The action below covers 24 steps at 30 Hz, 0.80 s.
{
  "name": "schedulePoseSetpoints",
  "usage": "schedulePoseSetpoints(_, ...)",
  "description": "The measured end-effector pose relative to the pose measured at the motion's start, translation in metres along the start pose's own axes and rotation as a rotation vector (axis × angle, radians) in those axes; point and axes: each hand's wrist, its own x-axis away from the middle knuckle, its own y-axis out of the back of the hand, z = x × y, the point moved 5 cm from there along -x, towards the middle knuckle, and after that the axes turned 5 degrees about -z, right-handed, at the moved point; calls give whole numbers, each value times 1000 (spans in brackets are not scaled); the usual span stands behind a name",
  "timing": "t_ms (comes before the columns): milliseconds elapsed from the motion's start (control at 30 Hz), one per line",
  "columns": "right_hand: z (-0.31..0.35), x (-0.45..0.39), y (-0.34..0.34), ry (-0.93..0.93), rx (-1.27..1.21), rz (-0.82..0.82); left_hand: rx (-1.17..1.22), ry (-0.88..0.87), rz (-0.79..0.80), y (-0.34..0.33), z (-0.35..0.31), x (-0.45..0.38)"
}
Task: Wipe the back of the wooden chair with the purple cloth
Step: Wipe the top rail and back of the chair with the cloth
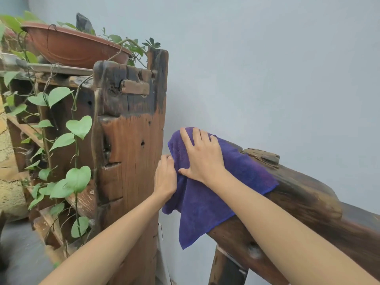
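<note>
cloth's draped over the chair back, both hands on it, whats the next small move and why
Probably slide the right hand with the cloth rightward along the chair back. That hand lies flat on the cloth at the rail's left end, the left hand pinches the cloth's left edge, and the rail to the right is bare and uncovered.

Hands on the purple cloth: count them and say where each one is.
2. The right hand lies flat on top of the purple cloth, over the chair back; the left hand holds its left edge.
</note>
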Motion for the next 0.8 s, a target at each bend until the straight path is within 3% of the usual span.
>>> schedulePoseSetpoints(67, 4, 22, -3, 91, 74, -44, -81, -222, -146, 12, -15, 20)
schedulePoseSetpoints(133, 9, 48, -11, 184, 119, -75, -118, -505, -180, 19, -33, 36)
schedulePoseSetpoints(200, 13, 76, -25, 226, 68, -42, -226, -731, -52, 12, -47, 52)
schedulePoseSetpoints(267, 21, 106, -48, 253, -190, 47, -373, -837, 136, -4, -45, 72)
schedulePoseSetpoints(367, 26, 151, -82, 239, -613, 167, -430, -747, 306, -24, -14, 97)
schedulePoseSetpoints(534, 9, 198, -83, 284, -615, 287, -509, -654, 302, -48, 31, 141)
schedulePoseSetpoints(634, -9, 218, -70, 277, -609, 254, -455, -622, 307, -64, 28, 168)
schedulePoseSetpoints(801, -50, 241, -35, 247, -566, 141, -387, -729, 334, -96, -3, 195)
